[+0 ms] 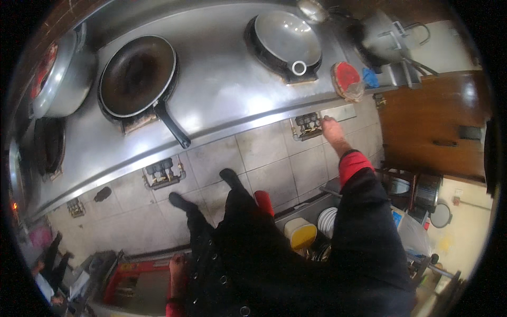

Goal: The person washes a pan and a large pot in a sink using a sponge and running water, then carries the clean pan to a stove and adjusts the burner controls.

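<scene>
My right hand (332, 128) reaches to the right end of a gas valve set (308, 126) under the front edge of the stainless-steel cooktop (214, 75). Its fingertips are at the valves, but their grip is too small to make out. Above that valve set, a grey metal pan (288, 37) sits on a burner, with a pale ring at its near rim. My left hand (178, 264) hangs low beside my dark jacket, near a red-edged container (134, 271); its fingers are blurred. Left on the cooktop is a dark frying pan (136, 75), its black handle (173, 125) jutting over the edge.
A large pot (69, 79) stands at the far left. A red-topped round item (348, 81) and a blue cloth-like item (370, 77) lie at the cooktop's right end. Behind me are stacked white plates (327, 222) and a yellow tub (302, 233). A person (45, 283) is at lower left.
</scene>
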Tool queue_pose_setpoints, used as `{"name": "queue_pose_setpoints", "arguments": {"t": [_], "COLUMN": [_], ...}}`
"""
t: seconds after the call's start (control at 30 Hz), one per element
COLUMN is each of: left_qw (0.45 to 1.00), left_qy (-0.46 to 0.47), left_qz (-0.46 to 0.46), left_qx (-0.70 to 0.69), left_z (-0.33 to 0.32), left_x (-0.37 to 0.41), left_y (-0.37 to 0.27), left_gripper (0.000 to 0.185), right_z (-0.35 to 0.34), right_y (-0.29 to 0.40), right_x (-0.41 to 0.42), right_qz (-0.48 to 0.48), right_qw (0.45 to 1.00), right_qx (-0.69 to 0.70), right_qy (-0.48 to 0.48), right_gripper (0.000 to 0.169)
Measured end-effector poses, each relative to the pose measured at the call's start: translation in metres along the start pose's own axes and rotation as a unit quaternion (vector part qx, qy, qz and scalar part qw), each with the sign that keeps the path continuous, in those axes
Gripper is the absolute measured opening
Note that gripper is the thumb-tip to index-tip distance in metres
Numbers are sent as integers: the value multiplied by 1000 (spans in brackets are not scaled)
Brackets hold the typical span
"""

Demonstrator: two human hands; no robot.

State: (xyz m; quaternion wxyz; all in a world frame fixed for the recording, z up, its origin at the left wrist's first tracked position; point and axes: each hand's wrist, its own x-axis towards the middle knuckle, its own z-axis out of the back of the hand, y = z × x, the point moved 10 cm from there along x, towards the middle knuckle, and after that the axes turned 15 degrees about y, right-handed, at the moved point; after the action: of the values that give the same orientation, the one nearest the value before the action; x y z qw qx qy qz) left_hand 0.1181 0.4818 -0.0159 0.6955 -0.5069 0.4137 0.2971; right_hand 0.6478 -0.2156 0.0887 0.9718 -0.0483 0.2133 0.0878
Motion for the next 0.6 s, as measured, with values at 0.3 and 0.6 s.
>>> {"name": "queue_pose_setpoints", "arguments": {"t": [0.3, 0.6], "left_qw": [996, 989], "left_qy": [-78, -141], "left_qz": [-34, 34], "left_qx": [-13, -14], "left_z": [-7, -16], "left_x": [-14, -43], "left_y": [-47, 23], "left_gripper": [33, 28], "right_z": [2, -60], "right_y": [2, -47], "right_x": [0, 26], "right_qz": [174, -66], "right_qw": [979, 988], "right_qx": [-88, 61], "right_qy": [59, 123], "right_gripper": [9, 29]}}
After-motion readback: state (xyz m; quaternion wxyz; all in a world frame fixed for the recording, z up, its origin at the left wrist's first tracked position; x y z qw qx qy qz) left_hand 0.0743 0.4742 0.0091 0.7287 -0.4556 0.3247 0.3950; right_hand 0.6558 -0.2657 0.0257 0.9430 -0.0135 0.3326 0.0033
